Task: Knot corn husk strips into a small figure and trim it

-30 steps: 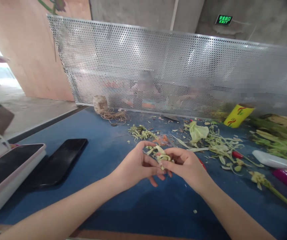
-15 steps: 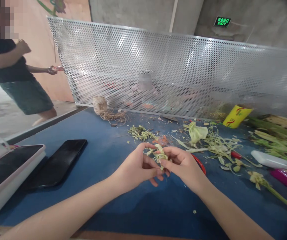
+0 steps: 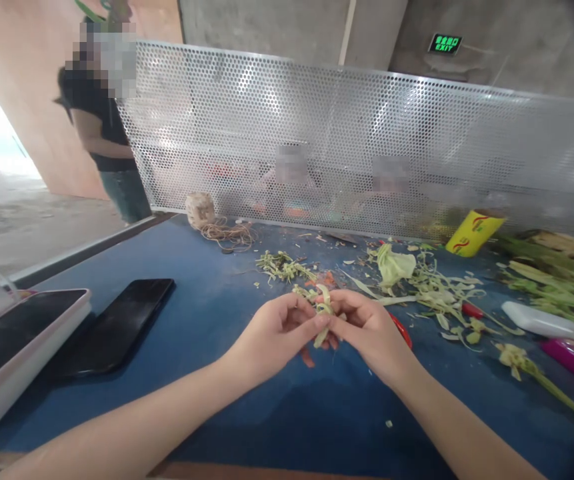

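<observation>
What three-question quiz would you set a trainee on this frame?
1. True or false: the left hand and the right hand both pinch the bundle of pale leaf strips.
2. Where does the black phone lie? A) on the blue table, left of the hands; B) inside the white tray; C) on the floor.
3. Fill in: the container beside the mesh screen is ____ in colour.
Key: 1 true; 2 A; 3 yellow.
</observation>
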`<control>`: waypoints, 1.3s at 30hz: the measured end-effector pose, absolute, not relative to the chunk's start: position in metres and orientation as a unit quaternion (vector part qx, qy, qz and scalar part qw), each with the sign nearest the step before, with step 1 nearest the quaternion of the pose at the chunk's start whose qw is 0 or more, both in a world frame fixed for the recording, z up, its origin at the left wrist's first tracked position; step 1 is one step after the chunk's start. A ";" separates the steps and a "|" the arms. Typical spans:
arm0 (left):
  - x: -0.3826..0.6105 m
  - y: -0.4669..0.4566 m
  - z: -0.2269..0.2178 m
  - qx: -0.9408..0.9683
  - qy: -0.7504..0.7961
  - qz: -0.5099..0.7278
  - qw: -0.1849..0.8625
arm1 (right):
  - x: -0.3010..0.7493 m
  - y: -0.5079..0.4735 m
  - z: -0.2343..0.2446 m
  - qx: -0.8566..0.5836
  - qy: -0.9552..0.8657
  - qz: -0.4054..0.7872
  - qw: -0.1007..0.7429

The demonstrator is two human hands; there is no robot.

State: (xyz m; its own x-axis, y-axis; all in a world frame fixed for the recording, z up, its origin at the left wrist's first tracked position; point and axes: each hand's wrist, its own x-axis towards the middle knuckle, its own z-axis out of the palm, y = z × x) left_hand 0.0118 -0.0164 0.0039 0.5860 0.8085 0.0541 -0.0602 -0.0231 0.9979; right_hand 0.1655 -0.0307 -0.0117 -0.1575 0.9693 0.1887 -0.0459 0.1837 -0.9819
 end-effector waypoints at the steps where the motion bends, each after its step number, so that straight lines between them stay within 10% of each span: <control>1: 0.012 -0.016 0.003 0.632 0.298 0.348 0.625 | 0.165 -0.031 -0.012 -0.398 -0.573 0.501 0.512; 16: 0.020 -0.021 0.001 0.542 0.305 0.423 0.658 | 0.155 -0.032 -0.012 -0.423 -0.576 0.409 0.567; 39: 0.022 0.006 -0.028 0.680 0.427 0.485 0.347 | 0.130 -0.004 -0.031 -0.449 -0.471 0.462 0.603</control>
State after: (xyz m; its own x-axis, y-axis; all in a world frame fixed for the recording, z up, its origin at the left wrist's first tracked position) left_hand 0.0217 0.0059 -0.0277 0.1653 0.9171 0.3628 0.2446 -0.3945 0.8857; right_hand 0.1297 -0.0038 -0.0307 0.1295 0.9797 0.1528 -0.1353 0.1701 -0.9761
